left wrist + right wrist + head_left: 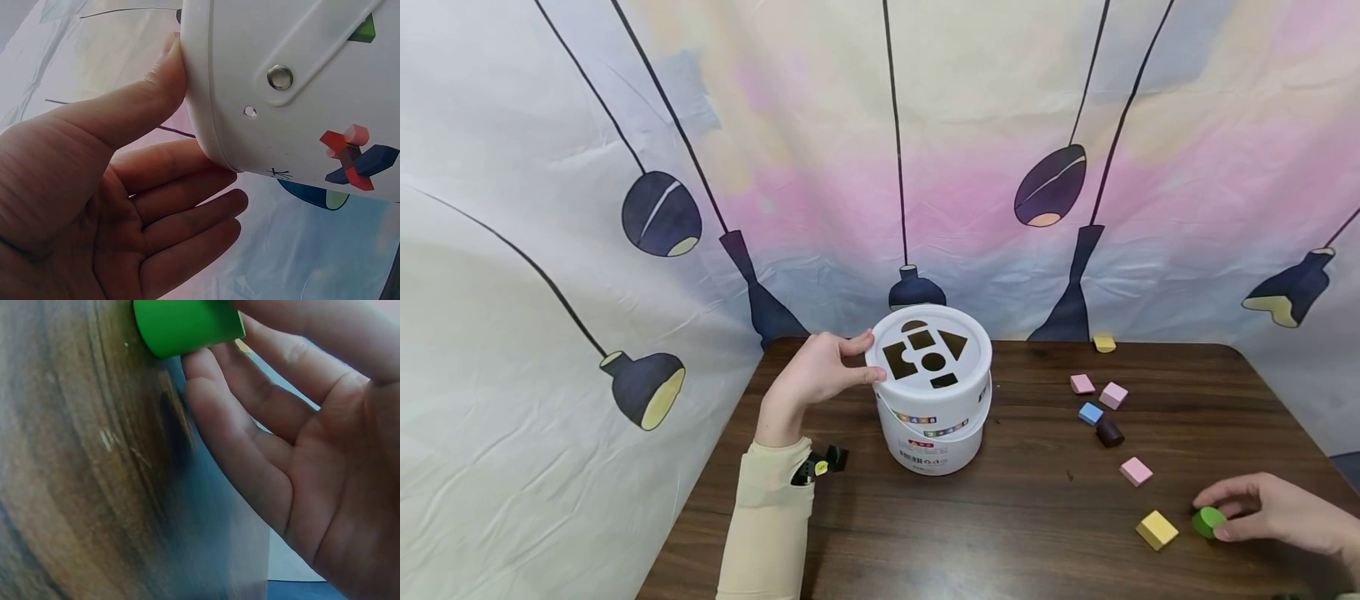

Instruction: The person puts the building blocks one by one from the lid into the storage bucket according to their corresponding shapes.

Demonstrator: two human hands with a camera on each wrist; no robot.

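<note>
A white bucket (pixel 934 442) with a wire-like handle stands upright on the table. Its white lid (pixel 970 333) has several cut-out holes of different shapes. My left hand (pixel 823 367) holds the left side of the lid's rim between thumb and index finger; in the left wrist view the other fingers extend below the rim. At the right, my right hand (pixel 1273 512) pinches a green cylinder block (pixel 1208 522) between thumb and fingers, at the table surface. A yellow block (pixel 1157 530) lies just left of it. The right wrist view shows the green block partly, at its top edge.
Beyond the right hand lie pink blocks (pixel 1136 472), a blue block (pixel 1091 412) and a dark brown block (pixel 1109 432). Another yellow block (pixel 1103 342) sits at the table's back edge. A lamp-patterned cloth (pixel 820 167) hangs behind the dark wooden table (pixel 1037 533).
</note>
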